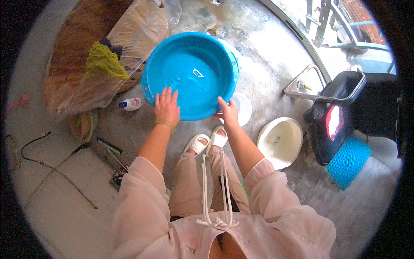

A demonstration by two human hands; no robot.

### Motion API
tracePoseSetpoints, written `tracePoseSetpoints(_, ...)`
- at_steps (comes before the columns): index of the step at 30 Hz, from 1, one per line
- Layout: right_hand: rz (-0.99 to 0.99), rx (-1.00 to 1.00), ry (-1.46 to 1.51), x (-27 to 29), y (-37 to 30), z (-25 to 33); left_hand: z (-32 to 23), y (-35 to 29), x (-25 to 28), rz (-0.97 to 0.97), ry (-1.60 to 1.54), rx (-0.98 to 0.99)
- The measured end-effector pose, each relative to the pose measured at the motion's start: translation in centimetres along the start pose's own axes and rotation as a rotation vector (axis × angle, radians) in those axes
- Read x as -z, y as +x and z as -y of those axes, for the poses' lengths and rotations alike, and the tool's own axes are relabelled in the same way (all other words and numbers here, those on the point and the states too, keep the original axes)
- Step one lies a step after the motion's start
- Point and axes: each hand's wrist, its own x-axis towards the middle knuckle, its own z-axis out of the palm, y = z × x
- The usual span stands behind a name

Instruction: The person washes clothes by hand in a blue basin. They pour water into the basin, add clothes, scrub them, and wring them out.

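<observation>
A large round blue basin point(189, 73) is in front of me, with a small pale mark or glint showing on its inner bottom. My right hand point(228, 112) grips its near right rim, thumb on top and the other fingers partly hidden below. My left hand point(167, 105), with a yellowish band at the wrist, lies over the near left rim. Its fingers are stretched out and a little spread against the inner wall. Behind my right hand a whitish translucent round container point(244, 110) shows in part. Left of the basin a small white bottle with a blue cap point(130, 104) lies on the floor.
At right stand a cream basin point(280, 143), a black bag-like item with a metal handle point(340, 97) and a blue textured piece point(348, 163). A plastic-covered brown surface point(86, 56) at left bears a yellow-green cloth point(103, 61). Dark rods or a cord point(51, 166) lie lower left.
</observation>
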Motion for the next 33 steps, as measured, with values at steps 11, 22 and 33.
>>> tracePoseSetpoints(11, -0.068, 0.992, -0.938, -1.4, -4.2, 3.1, -1.6, -2.7, 2.0, 0.024, -0.161, 0.133)
tracePoseSetpoints(22, 0.215, 0.822, -1.198, -7.5, -4.3, 2.9, 3.2, -1.2, 3.2, -0.173, -0.369, 0.208)
tracePoseSetpoints(33, 0.29, 0.803, -0.886, -28.0, -1.1, 5.3, 18.5, 4.2, 9.7, -0.558, -0.525, 0.153)
